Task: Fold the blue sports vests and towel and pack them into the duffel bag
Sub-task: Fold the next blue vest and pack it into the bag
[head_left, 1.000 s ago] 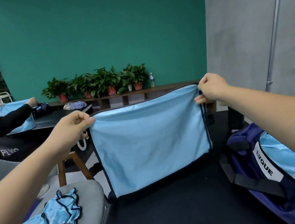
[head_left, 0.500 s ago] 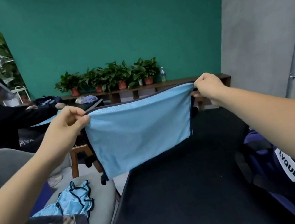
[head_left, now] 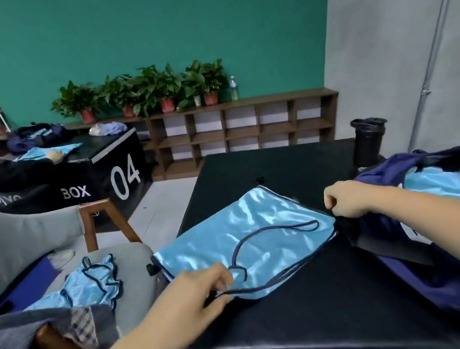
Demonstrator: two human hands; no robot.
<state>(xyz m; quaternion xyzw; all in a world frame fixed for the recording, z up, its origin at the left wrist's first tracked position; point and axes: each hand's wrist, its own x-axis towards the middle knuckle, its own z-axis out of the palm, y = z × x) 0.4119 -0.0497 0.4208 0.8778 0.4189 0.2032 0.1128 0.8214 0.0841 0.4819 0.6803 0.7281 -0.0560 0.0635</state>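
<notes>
A shiny light-blue sports vest (head_left: 247, 242) with dark trim lies flat on the black padded bench (head_left: 308, 314). My left hand (head_left: 195, 300) pinches its near left corner at the trim. My right hand (head_left: 345, 200) grips the vest's right corner, fingers curled. To the right sits the open navy duffel bag (head_left: 422, 263), with folded light-blue cloth (head_left: 446, 185) inside it. Another crumpled blue vest (head_left: 88, 285) lies on the grey chair at the left.
A grey chair (head_left: 4, 245) with wooden frame stands left of the bench. A black cup (head_left: 368, 140) stands at the bench's far right corner. Another person works at a black box (head_left: 111, 170) at the back left. A shelf with potted plants (head_left: 147, 93) lines the green wall.
The vest, held up in the air by its top corners before, now lies flat on the bench. Both hands have come down with it, and my view has tilted down.
</notes>
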